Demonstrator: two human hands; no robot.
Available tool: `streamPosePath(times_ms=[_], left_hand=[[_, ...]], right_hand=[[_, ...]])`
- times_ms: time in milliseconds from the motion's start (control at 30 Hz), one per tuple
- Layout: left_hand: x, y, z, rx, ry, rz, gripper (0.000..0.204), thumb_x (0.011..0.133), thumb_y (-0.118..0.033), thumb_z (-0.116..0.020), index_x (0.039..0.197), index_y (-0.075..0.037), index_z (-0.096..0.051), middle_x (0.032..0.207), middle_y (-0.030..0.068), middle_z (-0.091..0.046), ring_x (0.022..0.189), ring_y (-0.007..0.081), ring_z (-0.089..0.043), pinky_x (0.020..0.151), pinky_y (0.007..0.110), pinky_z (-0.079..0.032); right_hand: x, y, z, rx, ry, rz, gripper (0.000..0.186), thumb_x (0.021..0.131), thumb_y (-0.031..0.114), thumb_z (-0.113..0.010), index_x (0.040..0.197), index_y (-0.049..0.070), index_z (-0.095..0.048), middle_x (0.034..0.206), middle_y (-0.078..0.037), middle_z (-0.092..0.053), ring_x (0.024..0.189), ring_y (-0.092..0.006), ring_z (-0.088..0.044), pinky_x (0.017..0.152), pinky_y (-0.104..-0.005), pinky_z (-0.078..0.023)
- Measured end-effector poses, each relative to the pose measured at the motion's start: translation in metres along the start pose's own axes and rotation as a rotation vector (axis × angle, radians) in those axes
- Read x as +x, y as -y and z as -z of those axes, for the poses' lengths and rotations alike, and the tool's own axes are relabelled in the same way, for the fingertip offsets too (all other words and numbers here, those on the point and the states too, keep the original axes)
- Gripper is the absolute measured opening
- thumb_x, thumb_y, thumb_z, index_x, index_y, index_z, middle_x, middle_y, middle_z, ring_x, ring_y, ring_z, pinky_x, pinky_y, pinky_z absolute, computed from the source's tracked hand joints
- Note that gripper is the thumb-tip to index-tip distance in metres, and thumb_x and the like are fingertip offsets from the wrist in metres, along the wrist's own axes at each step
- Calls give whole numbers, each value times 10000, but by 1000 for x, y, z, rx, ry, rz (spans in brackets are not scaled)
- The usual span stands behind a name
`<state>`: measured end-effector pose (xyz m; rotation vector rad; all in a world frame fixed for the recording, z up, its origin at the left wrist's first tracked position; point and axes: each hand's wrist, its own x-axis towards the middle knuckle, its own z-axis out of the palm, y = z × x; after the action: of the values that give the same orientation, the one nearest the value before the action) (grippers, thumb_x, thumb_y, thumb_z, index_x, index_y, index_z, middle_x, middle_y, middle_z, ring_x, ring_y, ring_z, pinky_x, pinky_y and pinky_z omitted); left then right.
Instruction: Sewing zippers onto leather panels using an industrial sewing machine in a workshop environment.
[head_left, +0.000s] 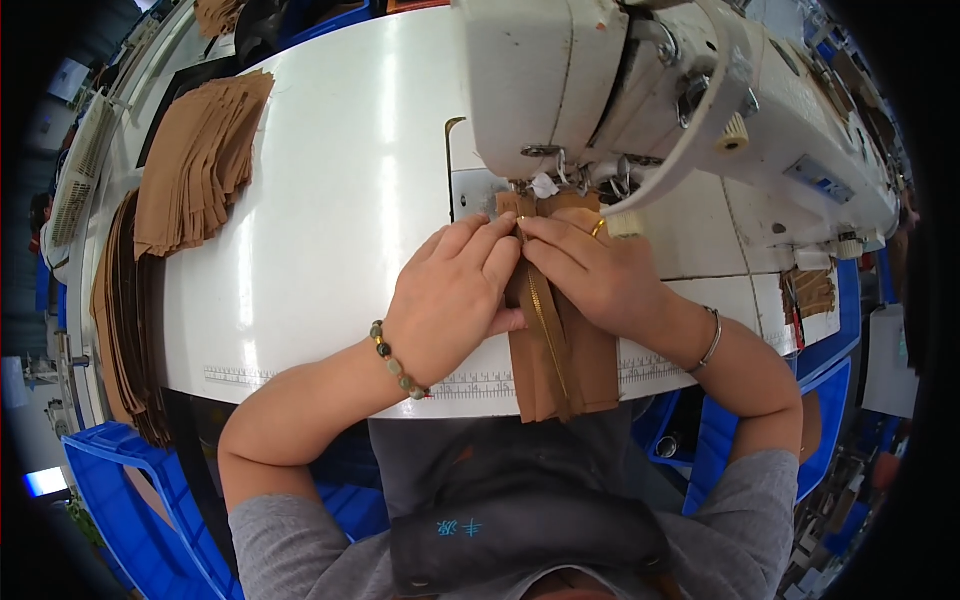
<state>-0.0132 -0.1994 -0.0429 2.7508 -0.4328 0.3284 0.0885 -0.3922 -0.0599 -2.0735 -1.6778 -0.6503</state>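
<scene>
A brown fabric piece (592,372) runs from beneath the sewing machine's head (545,80) to the table's front edge. Along it lies a zipper (543,318) with gold teeth and brown tape. My left hand (450,290) grips the left side of the work, its fingertips just in front of the needle area and its thumb lower down by the cloth. From the right, my right hand (595,270) lies over the fabric, with closed fingertips pinching the zipper's upper part close to the left fingertips. The needle's exact contact with the cloth is hidden.
Stacked brown fabric pieces (200,165) lie on the white table (330,200) at the left, with another bundle (120,310) beside them along the edge. Blue bins (150,500) stand below. A ruler strip (240,377) follows the front edge. More brown scraps (812,292) sit far right.
</scene>
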Motion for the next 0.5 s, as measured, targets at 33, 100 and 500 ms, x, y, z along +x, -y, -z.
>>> streamPosePath(times_ms=[33,100,500], left_hand=[[0,0,1,15,23,-2,722,657,-258,-874,1275,-26,-580,1413,105,-602,1264,314,-575,1063,397,-498],[0,0,3,31,46,-4,718,655,-252,-872,1274,-28,-584,1417,99,-604,1269,309,-574,1069,394,-496],[1,-2,4,27,73,19,726,656,-253,-871,1291,-42,-590,1416,86,-612,1262,293,-585,1050,375,-511]], right_hand=[[0,0,-1,-2,3,-39,218,776,136,-680,979,58,-661,1089,-59,-700,924,-198,-711,656,-313,-537],[0,-1,-3,-3,5,-78,232,782,137,-675,999,56,-664,1133,-68,-704,971,-218,-708,689,-335,-542],[-11,-5,0,97,27,-47,347,789,149,-714,1115,33,-682,1209,-74,-697,968,-242,-705,749,-360,-563]])
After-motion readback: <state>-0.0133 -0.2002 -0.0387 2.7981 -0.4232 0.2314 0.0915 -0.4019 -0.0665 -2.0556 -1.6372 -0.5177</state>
